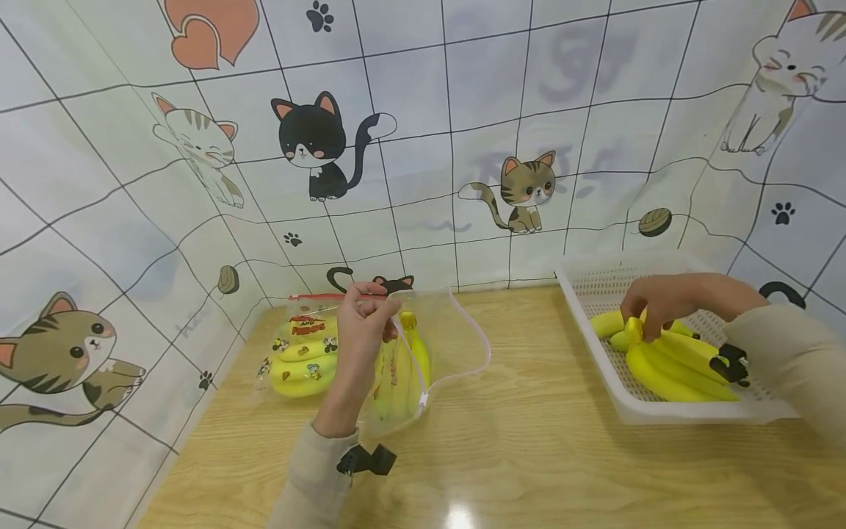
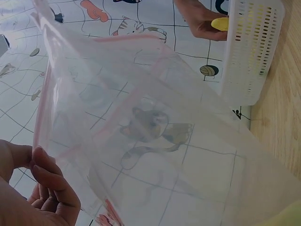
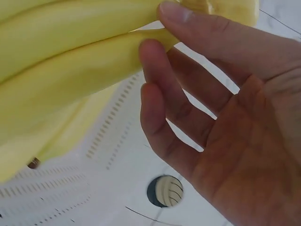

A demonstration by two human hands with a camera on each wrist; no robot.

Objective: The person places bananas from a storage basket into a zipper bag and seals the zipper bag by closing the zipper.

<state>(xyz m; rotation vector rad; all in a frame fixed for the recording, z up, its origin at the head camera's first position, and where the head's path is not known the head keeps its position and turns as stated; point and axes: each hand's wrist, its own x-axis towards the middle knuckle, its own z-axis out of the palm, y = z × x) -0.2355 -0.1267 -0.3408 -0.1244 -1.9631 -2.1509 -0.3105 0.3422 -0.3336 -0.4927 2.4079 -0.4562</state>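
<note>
nearest, along the bottom of the head view: a pale wood-grain tabletop (image 1: 509, 455) and a cream left sleeve (image 1: 307, 470), with a small black device (image 1: 366, 459) at its cuff. just beyond, pinches the pink-edged mouth of a clear zip bag (image 1: 456, 330) between thumb and fingertips of the left hand (image 1: 363, 323), remaining fingers bent in toward the palm. holds the bag upright enough to show both edges of the mouth apart, with a white slider (image 1: 423, 399) on the near side. shows yellow bananas (image 1: 421, 356) inside through the film, stem end toward the wall. just beside, to the left: a second clear bag (image 1: 307, 323), printed and red-edged, with more bananas (image 1: 300, 383) inside.

across to the right, grips a banana bunch (image 1: 667, 367) near its stem with the right hand (image 1: 674, 297), thumb against the top, fingers curved, gaps visible between them in the right wrist view. rests or hangs within a white perforated basket (image 1: 628, 411); cannot tell which. also in the basket, partly behind the bunch: another banana (image 1: 604, 325).

farthest: a grid-lined wall covering (image 1: 423, 184) with cartoon cats (image 1: 529, 191), paw prints (image 1: 319, 16) and orange hearts (image 1: 196, 44).
</note>
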